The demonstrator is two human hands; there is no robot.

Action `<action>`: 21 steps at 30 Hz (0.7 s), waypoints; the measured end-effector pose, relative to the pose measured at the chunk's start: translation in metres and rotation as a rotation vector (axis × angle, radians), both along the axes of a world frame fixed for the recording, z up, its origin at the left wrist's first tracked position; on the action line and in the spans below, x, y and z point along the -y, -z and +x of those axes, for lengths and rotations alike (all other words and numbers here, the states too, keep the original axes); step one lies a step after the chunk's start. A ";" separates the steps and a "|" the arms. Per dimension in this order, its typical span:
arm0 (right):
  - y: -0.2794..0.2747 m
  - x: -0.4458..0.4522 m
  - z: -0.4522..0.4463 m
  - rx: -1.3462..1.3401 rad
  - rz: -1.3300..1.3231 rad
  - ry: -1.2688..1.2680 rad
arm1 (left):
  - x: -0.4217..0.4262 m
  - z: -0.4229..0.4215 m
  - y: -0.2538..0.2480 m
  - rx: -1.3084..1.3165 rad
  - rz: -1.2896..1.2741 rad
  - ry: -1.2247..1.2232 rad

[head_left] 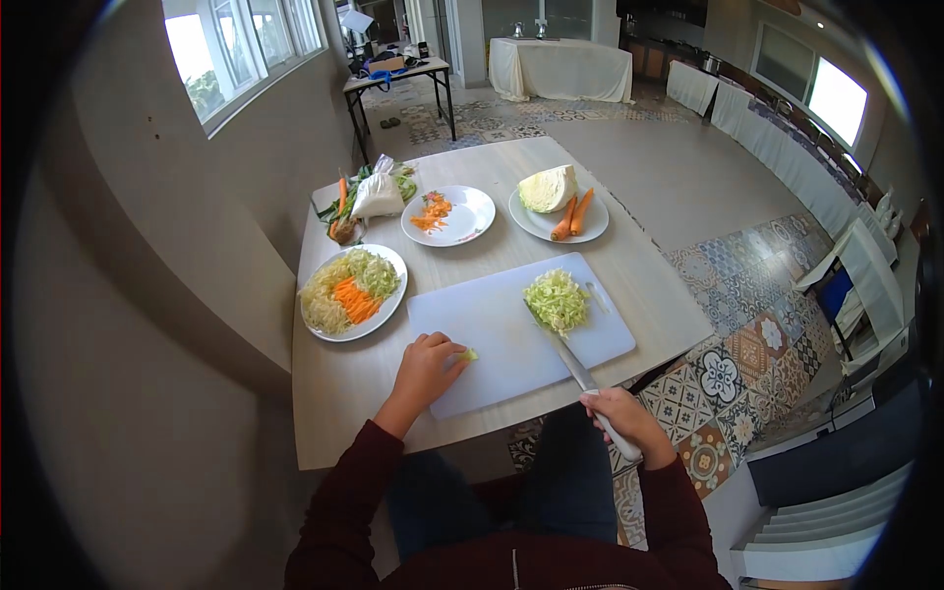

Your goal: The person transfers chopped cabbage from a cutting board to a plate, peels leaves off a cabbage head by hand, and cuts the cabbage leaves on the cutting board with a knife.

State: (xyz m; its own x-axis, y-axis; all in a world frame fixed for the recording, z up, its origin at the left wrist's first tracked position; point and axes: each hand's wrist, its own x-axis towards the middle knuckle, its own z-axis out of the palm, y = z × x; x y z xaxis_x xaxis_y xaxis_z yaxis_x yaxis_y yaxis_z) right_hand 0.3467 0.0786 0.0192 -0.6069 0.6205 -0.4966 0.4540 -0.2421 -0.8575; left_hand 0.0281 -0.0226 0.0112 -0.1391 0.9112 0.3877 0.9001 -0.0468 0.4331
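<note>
My right hand (626,421) is wrapped round the pale handle of a kitchen knife (577,365). The blade's far end meets a heap of shredded cabbage (557,300) on the right part of the white cutting board (482,315). On the board's left part, the fingers of my left hand (429,366) are curled over a small piece of cabbage (471,354), whose pale green end shows past the fingertips. Left of the board, a plate (324,332) bears shredded cabbage and a strip of carrot shreds (355,300).
At the table's far side stand a plate (474,211) with carrot scraps and a plate (600,232) with a cut cabbage (548,189) and carrots (573,215). A white plastic bag (378,196) lies among vegetables at the back left. A wall runs along the left.
</note>
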 end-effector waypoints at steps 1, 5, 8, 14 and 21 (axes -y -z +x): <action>0.002 -0.004 0.000 -0.043 -0.026 0.014 | -0.002 0.001 0.002 0.009 -0.012 0.010; -0.005 -0.014 0.001 -0.177 -0.174 0.024 | -0.006 0.001 0.005 0.004 -0.010 0.026; -0.006 -0.018 0.006 -0.310 -0.303 0.037 | -0.011 0.003 0.002 0.085 -0.021 0.032; 0.002 -0.013 0.016 -0.455 -0.443 0.035 | -0.024 0.017 -0.012 0.281 -0.141 0.030; -0.016 0.003 0.006 -0.137 -0.243 -0.099 | -0.028 0.008 -0.009 0.341 -0.149 0.038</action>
